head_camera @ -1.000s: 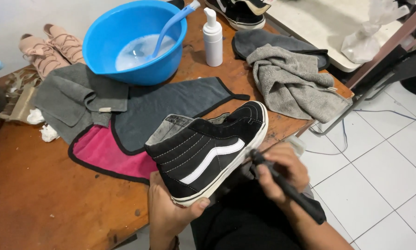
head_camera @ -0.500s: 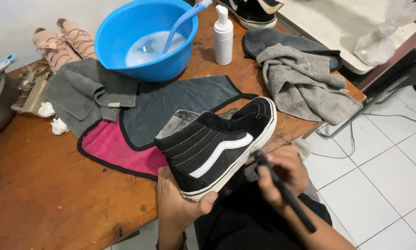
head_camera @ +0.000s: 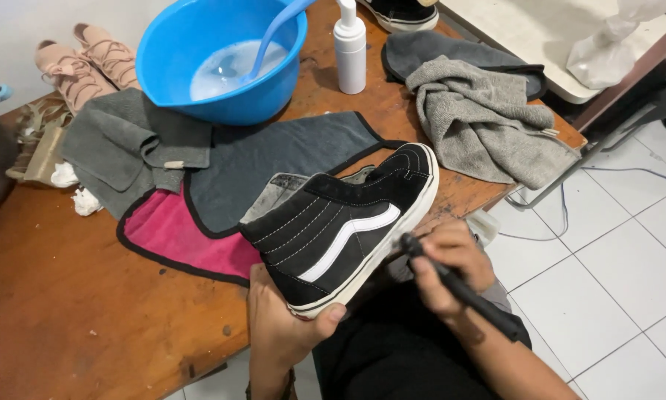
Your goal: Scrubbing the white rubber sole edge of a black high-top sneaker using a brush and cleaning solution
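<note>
Our left hand [head_camera: 281,326] is closed under the heel of a black high-top shoe [head_camera: 348,226] with a white side stripe, thumb pressed against the pale sole, holding it tipped on its side just above the table's near edge. Our right hand [head_camera: 451,263] sits just right of the shoe, fingers wrapped around a black brush handle [head_camera: 466,292] whose tip meets the sole's edge; the handle runs back past our wrist. Just beyond the left hand, a pink cloth [head_camera: 177,237] with black trim lies on the wooden table [head_camera: 66,326], and a dark grey cloth [head_camera: 274,159] overlaps it, reaching behind the shoe. Farther left of that lies a folded grey cloth [head_camera: 125,152]. Beyond the right hand, a crumpled light grey towel [head_camera: 481,126] rests at the table's corner. Farther still stand a blue basin [head_camera: 222,59] holding soapy water and a blue handle, and a white pump bottle [head_camera: 350,48] just right of it. A pair of beige sandals [head_camera: 81,63] lies far left.
</note>
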